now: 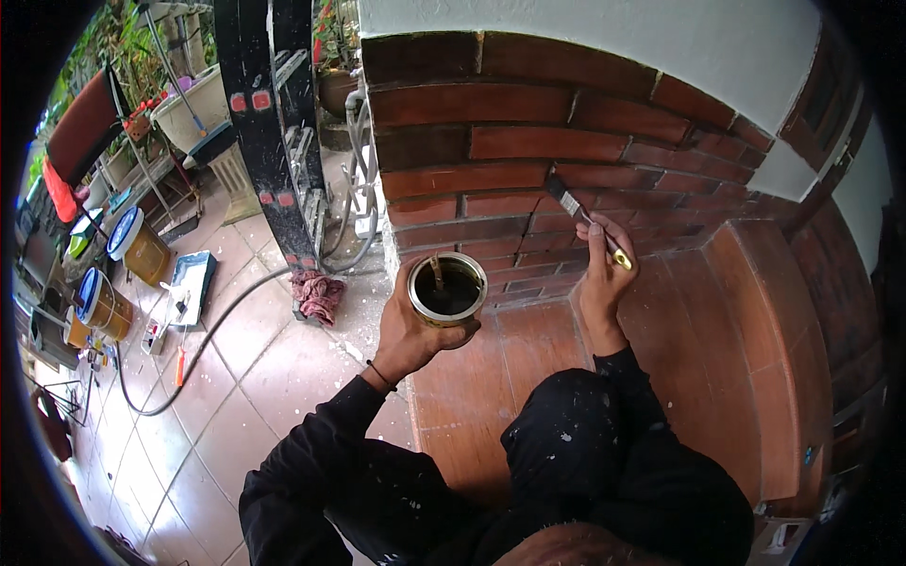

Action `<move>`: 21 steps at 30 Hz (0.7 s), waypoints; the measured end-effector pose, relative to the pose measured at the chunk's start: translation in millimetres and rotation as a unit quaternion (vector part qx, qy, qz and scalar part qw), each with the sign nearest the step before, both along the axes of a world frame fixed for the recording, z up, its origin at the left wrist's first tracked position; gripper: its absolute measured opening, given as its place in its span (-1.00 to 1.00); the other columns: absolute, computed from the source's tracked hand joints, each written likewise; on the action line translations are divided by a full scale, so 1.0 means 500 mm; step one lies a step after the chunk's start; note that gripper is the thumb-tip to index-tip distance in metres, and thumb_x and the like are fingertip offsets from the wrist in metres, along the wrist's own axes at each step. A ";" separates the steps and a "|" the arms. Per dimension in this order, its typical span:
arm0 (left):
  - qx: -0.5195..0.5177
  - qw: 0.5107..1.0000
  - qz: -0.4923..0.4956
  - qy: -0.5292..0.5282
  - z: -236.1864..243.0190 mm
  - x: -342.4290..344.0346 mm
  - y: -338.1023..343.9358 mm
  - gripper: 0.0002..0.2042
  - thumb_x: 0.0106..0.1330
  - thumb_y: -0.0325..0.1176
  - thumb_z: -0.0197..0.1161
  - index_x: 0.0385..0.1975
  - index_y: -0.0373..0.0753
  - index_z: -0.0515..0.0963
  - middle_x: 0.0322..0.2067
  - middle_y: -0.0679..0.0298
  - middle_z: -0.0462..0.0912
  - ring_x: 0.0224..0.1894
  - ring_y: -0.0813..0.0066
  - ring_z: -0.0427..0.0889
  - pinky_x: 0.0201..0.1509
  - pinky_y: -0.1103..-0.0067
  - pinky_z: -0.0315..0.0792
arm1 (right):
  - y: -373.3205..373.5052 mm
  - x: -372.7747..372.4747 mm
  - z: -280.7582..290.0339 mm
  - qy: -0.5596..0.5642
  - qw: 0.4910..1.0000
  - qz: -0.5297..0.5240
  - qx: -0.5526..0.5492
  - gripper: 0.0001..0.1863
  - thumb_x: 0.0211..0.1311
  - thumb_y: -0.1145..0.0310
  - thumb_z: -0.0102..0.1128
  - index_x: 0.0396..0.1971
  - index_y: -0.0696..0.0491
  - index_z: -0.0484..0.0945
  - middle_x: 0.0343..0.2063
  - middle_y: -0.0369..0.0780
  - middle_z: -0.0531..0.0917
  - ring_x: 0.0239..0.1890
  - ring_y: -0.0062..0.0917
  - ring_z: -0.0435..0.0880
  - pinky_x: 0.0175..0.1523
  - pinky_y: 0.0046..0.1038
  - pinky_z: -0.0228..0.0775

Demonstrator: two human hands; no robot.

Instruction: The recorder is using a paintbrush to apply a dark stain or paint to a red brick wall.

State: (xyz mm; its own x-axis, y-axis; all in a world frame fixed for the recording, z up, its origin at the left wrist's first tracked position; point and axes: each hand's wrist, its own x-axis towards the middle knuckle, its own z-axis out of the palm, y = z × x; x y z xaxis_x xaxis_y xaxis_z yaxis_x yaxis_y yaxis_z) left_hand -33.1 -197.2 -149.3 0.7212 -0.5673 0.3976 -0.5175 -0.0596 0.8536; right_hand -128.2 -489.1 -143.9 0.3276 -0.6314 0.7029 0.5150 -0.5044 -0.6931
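Note:
My left hand (412, 332) is wrapped round an open paint can (444, 319) with dark liquid inside. A thin stick (438, 271) stands in the liquid and leans on the can's rim. In my right hand (604, 259) is a paintbrush (569, 201), gripped by its handle, whose end is yellow. The brush's dark bristles point up and left and meet, or nearly meet, the brick wall (547, 143); which of the two I cannot tell. Some of the reddish-brown bricks look glossy, with dark joints between them.
A black ladder (274, 123) stands left of the wall, a crumpled rag (317, 296) at its foot. Further left are paint buckets (139, 247), a paint tray (192, 288) and a dark hose (201, 351) across the tiled floor. An orange-brown tiled ledge (472, 387) lies below the wall.

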 end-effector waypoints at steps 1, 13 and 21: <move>-0.001 1.000 -0.004 0.001 0.003 0.000 0.000 -0.01 -0.06 -0.04 0.75 0.36 -0.28 0.32 0.14 0.05 0.71 0.17 0.09 0.75 0.28 0.33 0.60 | 0.011 -0.007 0.019 0.001 1.000 -0.004 -0.001 -0.80 0.62 0.50 0.20 0.05 0.29 0.67 -0.07 -0.19 0.74 0.00 -0.45 0.83 0.12 -0.45 0.74; 0.007 0.998 -0.022 0.053 0.005 -0.003 0.001 0.04 -0.12 -0.07 0.79 0.39 -0.31 0.33 0.21 0.07 0.65 0.27 0.14 0.67 0.41 0.31 0.49 | 0.020 0.031 0.054 -0.033 0.988 -0.057 -0.137 -0.86 0.51 0.56 0.30 -0.02 0.19 0.70 -0.16 -0.18 0.60 -0.16 -0.48 0.71 -0.10 -0.48 0.55; 0.013 0.998 -0.015 0.065 0.010 -0.003 -0.002 0.05 -0.14 -0.04 0.78 0.38 -0.29 0.34 0.20 0.06 0.66 0.27 0.14 0.67 0.41 0.31 0.49 | 0.019 0.025 0.027 0.075 0.963 -0.103 -0.237 -0.89 0.42 0.58 0.26 -0.13 0.14 0.69 -0.25 -0.13 0.56 -0.20 -0.27 0.61 -0.12 -0.29 0.46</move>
State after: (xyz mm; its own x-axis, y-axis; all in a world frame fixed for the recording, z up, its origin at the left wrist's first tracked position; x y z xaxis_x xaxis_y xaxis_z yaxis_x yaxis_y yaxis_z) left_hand -34.3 -198.1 -144.2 0.7490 -0.5979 0.2855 -0.4035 -0.0699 0.9123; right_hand -115.8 -479.6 -130.5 0.3496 -0.3142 0.8826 0.2820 -0.8631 -0.4190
